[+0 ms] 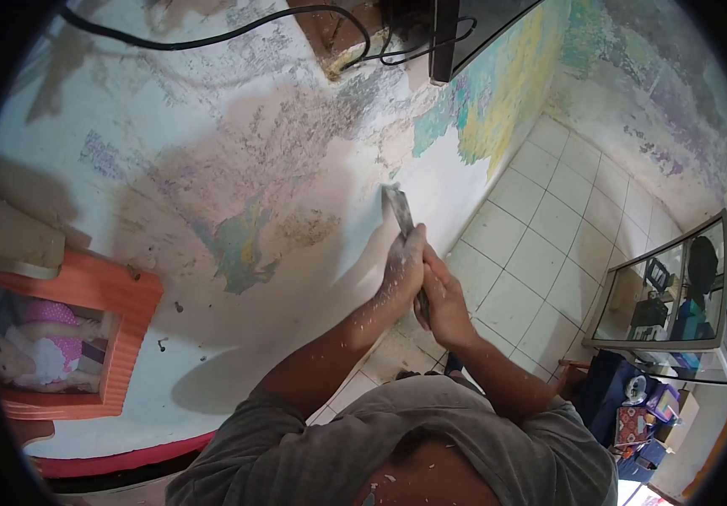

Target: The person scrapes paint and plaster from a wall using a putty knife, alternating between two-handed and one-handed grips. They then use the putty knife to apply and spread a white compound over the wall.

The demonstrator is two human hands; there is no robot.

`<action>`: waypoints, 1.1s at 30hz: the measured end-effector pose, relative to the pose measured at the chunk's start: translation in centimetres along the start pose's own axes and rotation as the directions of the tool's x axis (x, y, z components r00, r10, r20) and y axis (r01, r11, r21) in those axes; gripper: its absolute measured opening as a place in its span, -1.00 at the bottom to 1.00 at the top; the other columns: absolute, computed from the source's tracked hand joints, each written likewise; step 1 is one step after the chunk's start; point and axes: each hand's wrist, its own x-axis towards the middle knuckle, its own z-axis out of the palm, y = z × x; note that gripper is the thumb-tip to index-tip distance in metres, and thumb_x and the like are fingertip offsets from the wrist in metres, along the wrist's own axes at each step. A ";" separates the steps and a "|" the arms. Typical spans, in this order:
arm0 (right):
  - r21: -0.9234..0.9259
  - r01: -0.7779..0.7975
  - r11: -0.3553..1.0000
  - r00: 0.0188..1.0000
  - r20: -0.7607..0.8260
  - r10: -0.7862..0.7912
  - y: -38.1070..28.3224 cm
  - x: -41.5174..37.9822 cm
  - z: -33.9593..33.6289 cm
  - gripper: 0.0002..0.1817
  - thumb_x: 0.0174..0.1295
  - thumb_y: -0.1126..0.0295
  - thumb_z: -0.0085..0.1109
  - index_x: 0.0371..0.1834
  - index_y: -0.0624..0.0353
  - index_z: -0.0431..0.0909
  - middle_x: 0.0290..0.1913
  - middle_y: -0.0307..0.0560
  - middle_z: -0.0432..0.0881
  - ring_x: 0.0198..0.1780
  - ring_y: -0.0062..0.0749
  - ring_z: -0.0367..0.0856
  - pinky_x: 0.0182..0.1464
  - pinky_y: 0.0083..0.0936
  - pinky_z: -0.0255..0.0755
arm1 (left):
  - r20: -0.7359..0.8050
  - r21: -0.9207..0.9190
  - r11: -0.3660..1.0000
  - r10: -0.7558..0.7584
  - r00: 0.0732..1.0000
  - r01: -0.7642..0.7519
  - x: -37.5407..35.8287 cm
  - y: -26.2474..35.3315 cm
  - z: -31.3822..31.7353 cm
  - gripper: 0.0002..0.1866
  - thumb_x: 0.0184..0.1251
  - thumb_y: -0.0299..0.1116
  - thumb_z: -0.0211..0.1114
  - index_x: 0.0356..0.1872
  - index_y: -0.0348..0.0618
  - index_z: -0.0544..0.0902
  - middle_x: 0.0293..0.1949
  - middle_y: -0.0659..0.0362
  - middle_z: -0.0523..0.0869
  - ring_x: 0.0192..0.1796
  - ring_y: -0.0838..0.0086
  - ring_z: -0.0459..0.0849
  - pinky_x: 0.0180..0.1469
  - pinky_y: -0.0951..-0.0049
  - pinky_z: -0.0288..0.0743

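Both hands grip a long flat scraper (401,212), its metal blade reaching up to the wall. The tip meets the peeling paint (390,190), where old coats give way to bare white. My left hand (404,260) wraps the upper part, close behind the blade, and is flecked with paint chips. Lower down, my right hand (445,299) closes around the handle end, pressed against the left one. The fingers hide most of the handle. Patches of green and yellow paint (245,249) show on the wall to the left.
A coral-framed box with a doll (131,337) sits at the left. A black cable (212,40) crosses the upper wall toward a dark screen-like panel (444,51). On the right stand a glass display case (667,344) and piled goods (633,422). Pale tiles (515,228) cover the floor.
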 end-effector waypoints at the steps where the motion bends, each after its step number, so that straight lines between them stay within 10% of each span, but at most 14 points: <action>1: -0.005 -0.038 0.999 0.999 0.032 0.038 0.2 1.5 -0.5 -0.41 0.58 0.07 -0.21 0.59 0.01 0.09 -0.53 -0.40 0.36 -0.67 -0.78 0.18 -0.66 -0.74 0.11 | 0.003 0.003 1.000 -0.010 1.000 0.010 0.5 -0.8 -0.3 -0.65 0.48 -0.06 0.09 -0.22 -0.21 0.49 -0.38 0.15 0.55 -0.32 0.47 0.55 -0.21 0.40 0.48; 2: -0.005 -0.051 0.999 0.998 0.028 0.051 0.0 0.9 -0.5 -0.41 0.58 0.07 -0.21 0.59 0.01 0.09 -0.53 -0.40 0.36 -0.67 -0.78 0.18 -0.66 -0.74 0.11 | 0.036 0.035 0.997 -0.063 0.997 0.062 0.8 -0.6 -0.6 -0.65 0.49 -0.06 0.08 -0.25 -0.18 0.49 -0.39 0.18 0.54 -0.32 0.48 0.55 -0.20 0.42 0.48; 4: 0.197 -0.329 0.924 0.944 0.048 0.326 -1.4 1.3 -0.5 -0.47 0.58 0.23 -0.19 0.54 0.17 0.17 0.31 0.04 0.49 0.30 -0.36 0.46 0.32 -0.45 0.29 | 0.067 0.060 0.995 -0.088 0.994 0.084 1.4 0.6 -0.9 -0.66 0.49 -0.05 0.07 -0.27 -0.14 0.48 -0.40 0.20 0.54 -0.32 0.49 0.56 -0.19 0.44 0.48; 6: 0.242 -0.310 0.919 0.950 0.037 0.311 -0.7 0.6 -0.3 -0.47 0.59 0.24 -0.20 0.55 0.17 0.15 0.31 0.04 0.49 0.29 -0.34 0.47 0.32 -0.46 0.28 | 0.146 -0.030 0.971 -0.232 0.962 0.238 -0.5 3.0 -0.7 -0.66 0.50 -0.05 0.07 -0.32 -0.12 0.45 -0.44 0.22 0.51 -0.34 0.50 0.53 -0.21 0.41 0.46; 8: -0.050 -0.005 0.999 1.000 -0.009 0.004 1.1 -0.5 0.1 -0.49 0.60 0.26 -0.20 0.55 0.14 0.16 -0.05 -0.21 0.58 -0.20 -0.67 0.48 -0.13 -0.69 0.39 | 0.131 0.031 0.990 -0.144 0.981 0.141 -0.9 1.5 -1.2 -0.66 0.50 -0.06 0.07 -0.34 -0.12 0.45 -0.46 0.23 0.50 -0.38 0.51 0.50 -0.26 0.39 0.44; 9: 0.133 -0.035 0.990 0.999 0.021 0.033 1.4 -0.4 0.8 -0.40 0.59 0.07 -0.24 0.60 0.01 0.03 -0.52 -0.38 0.41 -0.69 -0.75 0.18 -0.71 -0.73 0.10 | 0.118 0.100 0.994 -0.051 0.992 0.039 -0.7 1.1 -1.5 -0.66 0.50 -0.06 0.06 -0.35 -0.12 0.45 -0.48 0.24 0.48 -0.42 0.52 0.48 -0.31 0.38 0.42; 16: 0.236 -0.080 0.968 0.997 0.041 0.072 2.2 0.9 0.9 -0.35 0.57 0.01 -0.23 0.61 0.03 -0.01 -0.51 -0.35 0.43 -0.71 -0.74 0.17 -0.71 -0.73 0.12 | 0.104 0.044 0.994 -0.107 0.989 0.103 1.0 0.8 -1.8 -0.69 0.48 -0.13 0.07 -0.42 -0.11 0.44 -0.50 0.28 0.46 -0.41 0.53 0.46 -0.32 0.39 0.39; 20: -0.007 0.039 0.999 0.998 0.040 -0.039 2.1 0.8 0.8 -0.43 0.60 0.09 -0.25 0.59 0.02 0.06 -0.51 -0.32 0.43 -0.70 -0.72 0.19 -0.70 -0.72 0.13 | 0.061 0.082 0.997 0.002 0.998 -0.007 -0.4 2.0 -2.0 -0.69 0.47 -0.15 0.07 -0.42 -0.14 0.44 -0.49 0.26 0.46 -0.41 0.52 0.47 -0.33 0.38 0.40; 22: 0.270 -0.153 0.951 0.987 0.091 0.133 0.5 1.8 0.5 -0.39 0.58 0.03 -0.23 0.60 0.00 0.05 -0.51 -0.33 0.42 -0.70 -0.73 0.19 -0.70 -0.72 0.11 | 0.090 0.148 0.989 -0.027 0.996 0.014 1.1 2.6 -1.5 -0.69 0.48 -0.14 0.07 -0.39 -0.15 0.45 -0.47 0.25 0.47 -0.40 0.53 0.47 -0.32 0.40 0.42; 27: 0.053 0.064 0.997 0.998 0.013 -0.065 1.0 -0.3 1.1 -0.40 0.57 0.06 -0.18 0.57 0.07 0.12 -0.49 -0.29 0.48 -0.70 -0.71 0.22 -0.73 -0.70 0.10 | 0.098 0.045 0.994 -0.106 0.990 0.102 -1.8 2.7 -1.4 -0.74 0.43 -0.19 0.09 -0.38 -0.16 0.46 -0.48 0.24 0.46 -0.41 0.52 0.44 -0.35 0.38 0.37; 33: 0.289 -0.083 0.954 0.997 0.025 0.079 0.5 2.6 -0.1 -0.40 0.57 0.06 -0.17 0.56 0.09 0.13 -0.50 -0.32 0.45 -0.70 -0.72 0.21 -0.73 -0.73 0.09 | 0.078 0.143 0.989 0.015 0.997 -0.026 1.5 3.9 0.1 -0.72 0.37 -0.23 0.08 -0.49 -0.18 0.47 -0.54 0.23 0.45 -0.44 0.52 0.42 -0.38 0.37 0.34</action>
